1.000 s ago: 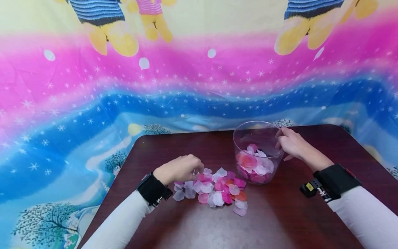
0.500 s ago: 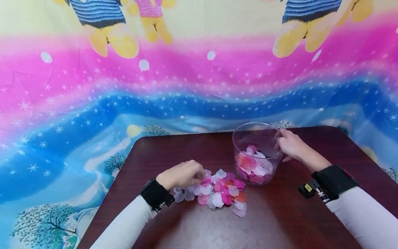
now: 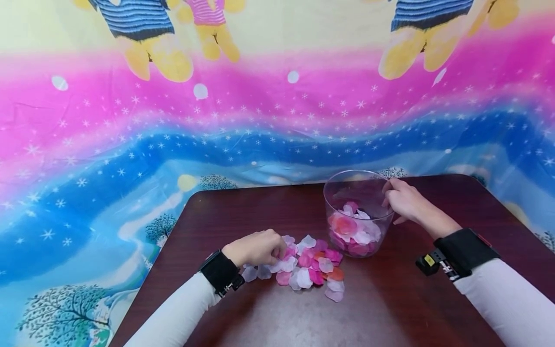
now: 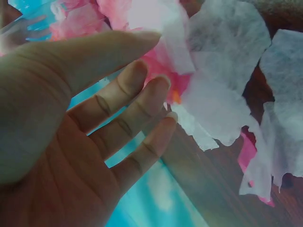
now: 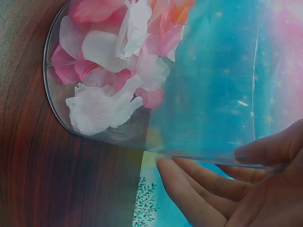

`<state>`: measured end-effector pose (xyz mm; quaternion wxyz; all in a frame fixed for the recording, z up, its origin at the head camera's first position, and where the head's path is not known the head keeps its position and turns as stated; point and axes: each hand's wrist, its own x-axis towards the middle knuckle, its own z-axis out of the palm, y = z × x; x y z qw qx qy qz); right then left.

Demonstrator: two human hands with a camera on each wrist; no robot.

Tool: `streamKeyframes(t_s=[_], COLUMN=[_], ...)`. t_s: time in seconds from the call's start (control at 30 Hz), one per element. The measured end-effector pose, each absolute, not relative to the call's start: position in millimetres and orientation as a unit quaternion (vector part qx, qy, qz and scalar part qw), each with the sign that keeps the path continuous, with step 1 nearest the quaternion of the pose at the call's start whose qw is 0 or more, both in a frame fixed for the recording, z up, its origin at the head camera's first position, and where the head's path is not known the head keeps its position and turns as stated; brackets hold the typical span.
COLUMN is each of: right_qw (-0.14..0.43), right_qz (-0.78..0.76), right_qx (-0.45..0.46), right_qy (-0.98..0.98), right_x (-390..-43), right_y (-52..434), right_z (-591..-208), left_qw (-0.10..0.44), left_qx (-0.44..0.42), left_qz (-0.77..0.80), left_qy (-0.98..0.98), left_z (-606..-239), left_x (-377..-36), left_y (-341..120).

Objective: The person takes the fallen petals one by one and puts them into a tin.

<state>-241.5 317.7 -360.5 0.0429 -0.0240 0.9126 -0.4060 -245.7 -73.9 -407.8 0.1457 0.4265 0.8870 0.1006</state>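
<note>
My left hand (image 3: 256, 248) is at the left side of a loose pile of petals (image 3: 303, 277) in pink, white, lilac and orange. In the left wrist view its thumb and fingers (image 4: 154, 97) are fairly straight, with the tips right at pink and white petals (image 4: 222, 71); the index finger is hidden behind the thumb. My right hand (image 3: 405, 200) grips the right side of a clear plastic bucket (image 3: 360, 193), thumb and fingers on either side of its wall near the rim. Inside the bucket, petals (image 5: 109, 61) lie heaped at the bottom.
The dark wooden table (image 3: 243, 207) has rounded far corners. Right behind its far edge hangs a printed cloth (image 3: 260, 106) with snowflakes, trees and cartoon legs. Both wrists carry black straps (image 3: 466, 253) with small cameras.
My left hand has lowered a little and moved slightly right over the petals' left side. The right hand and the bucket have stayed in place.
</note>
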Motion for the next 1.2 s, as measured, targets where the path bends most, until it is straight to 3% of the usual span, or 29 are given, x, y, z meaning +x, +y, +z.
streamKeyframes(t_s=[1.2], right_qw=[0.043], right_qz=[-0.4], right_qx=[-0.024], right_qy=[0.915], right_x=[-239.9], right_y=[317.2], right_z=[-362.2], left_qw=[0.112], left_qx=[0.411], left_qz=[0.095], left_qy=[0.9], left_z=[-408.5], left_x=[-255.1], left_y=[-83.2])
